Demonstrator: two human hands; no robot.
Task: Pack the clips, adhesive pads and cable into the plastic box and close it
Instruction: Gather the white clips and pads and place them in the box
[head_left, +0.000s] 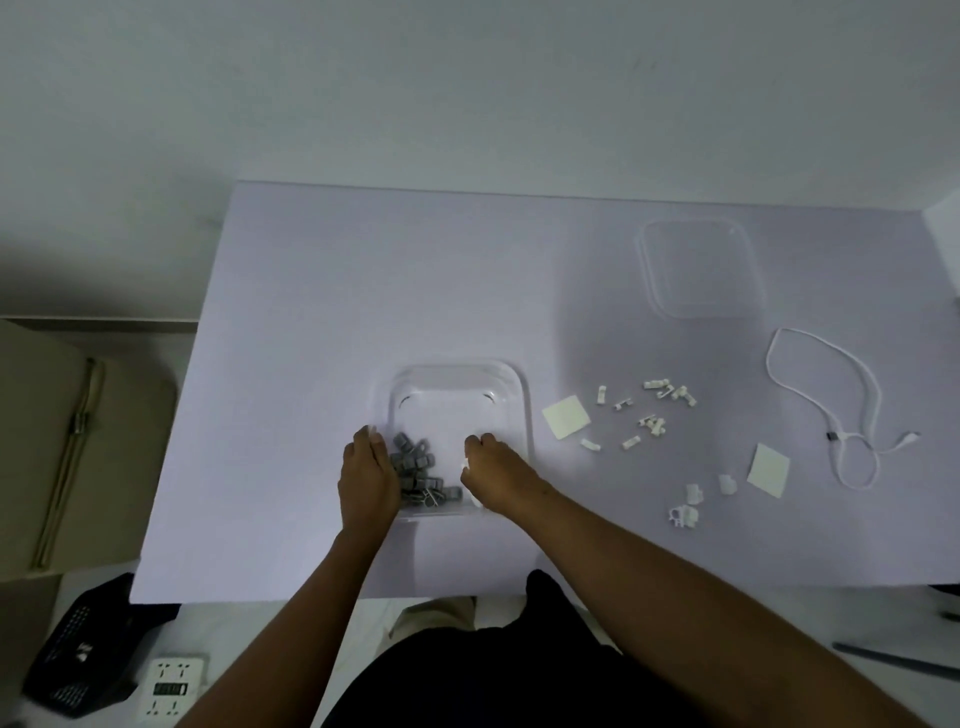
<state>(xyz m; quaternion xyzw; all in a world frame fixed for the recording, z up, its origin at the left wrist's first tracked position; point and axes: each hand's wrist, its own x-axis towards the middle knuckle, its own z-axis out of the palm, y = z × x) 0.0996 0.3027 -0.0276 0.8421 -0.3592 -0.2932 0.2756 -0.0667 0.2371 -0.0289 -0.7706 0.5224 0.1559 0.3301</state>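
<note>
Cupping grey clips (418, 475) in plastic box (511, 395) near bench front edge; your right hand (496, 480) curled, contents unclear; left hand (370, 475) fingers together. White clips (652, 415) lie rightward, nearer your right hand.

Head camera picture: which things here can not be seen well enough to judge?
- Right hand: something small and white shows at its fingers, but the hand hides most of it, so what it is stays unclear.
- Grey plastic clips in the clear plastic box: the left hand covers part of the pile.
- Small white plastic clips on the table: too small to tell their shapes.
- Clear plastic lid: faint outline only.
</note>
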